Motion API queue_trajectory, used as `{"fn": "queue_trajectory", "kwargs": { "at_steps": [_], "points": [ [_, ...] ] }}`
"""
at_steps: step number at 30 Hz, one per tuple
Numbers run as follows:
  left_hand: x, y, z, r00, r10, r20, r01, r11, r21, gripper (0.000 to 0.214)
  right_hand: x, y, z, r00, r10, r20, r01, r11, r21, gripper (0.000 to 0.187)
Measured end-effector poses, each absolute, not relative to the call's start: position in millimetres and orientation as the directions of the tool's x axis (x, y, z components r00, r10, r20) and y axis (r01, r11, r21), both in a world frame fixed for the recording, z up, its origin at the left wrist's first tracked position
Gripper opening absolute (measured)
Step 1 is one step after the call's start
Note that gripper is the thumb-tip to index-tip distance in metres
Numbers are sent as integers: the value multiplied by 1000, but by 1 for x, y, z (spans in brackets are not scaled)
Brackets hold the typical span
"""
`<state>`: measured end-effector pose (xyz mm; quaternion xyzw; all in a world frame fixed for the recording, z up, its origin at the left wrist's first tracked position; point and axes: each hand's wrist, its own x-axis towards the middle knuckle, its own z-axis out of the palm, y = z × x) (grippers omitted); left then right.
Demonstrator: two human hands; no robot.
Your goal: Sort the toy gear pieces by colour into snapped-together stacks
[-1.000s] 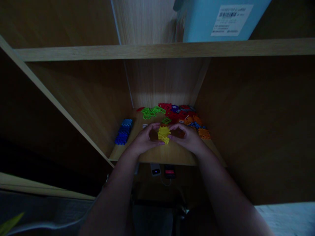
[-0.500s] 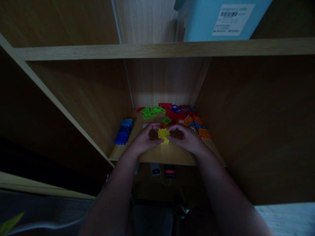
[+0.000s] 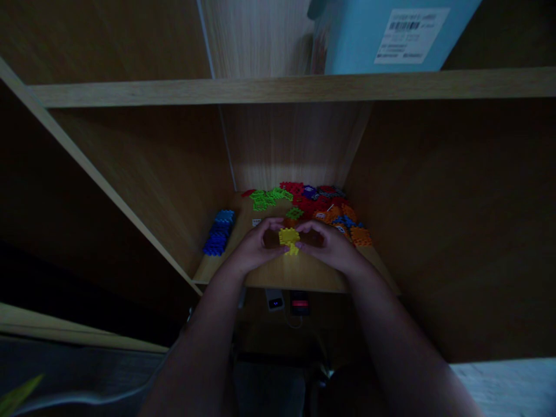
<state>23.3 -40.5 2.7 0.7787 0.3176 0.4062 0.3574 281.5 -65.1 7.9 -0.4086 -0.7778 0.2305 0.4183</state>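
Note:
Over the front of a wooden shelf board, yellow interlocking toy tiles are held between both hands. My left hand grips them from the left with thumb and fingers curved round. From the right, my right hand grips them in the same way. A lower yellow piece hangs beneath the upper square one; whether they are joined I cannot tell. Just beyond the fingers lies a dark green tile. Blue tiles lie overlapped in a row left of my left hand.
Bright green tiles and red tiles lie at the back. Orange tiles are at the right. A light blue box stands on the upper shelf. Below the board are a white device and a dark device.

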Motion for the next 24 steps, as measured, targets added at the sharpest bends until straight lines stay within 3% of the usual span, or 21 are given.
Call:
{"fn": "queue_trajectory", "kwargs": {
  "at_steps": [15, 24],
  "points": [
    [20, -37, -2, 500, 807, 315, 208, -465, 860, 83, 284, -63, 0, -316, 842, 437, 415, 537, -735, 51],
    [21, -37, -4, 506, 804, 313, 202, -463, 863, 81, 284, -62, -2, -324, 837, 441, 401, 544, -737, 49]
  ]
}}
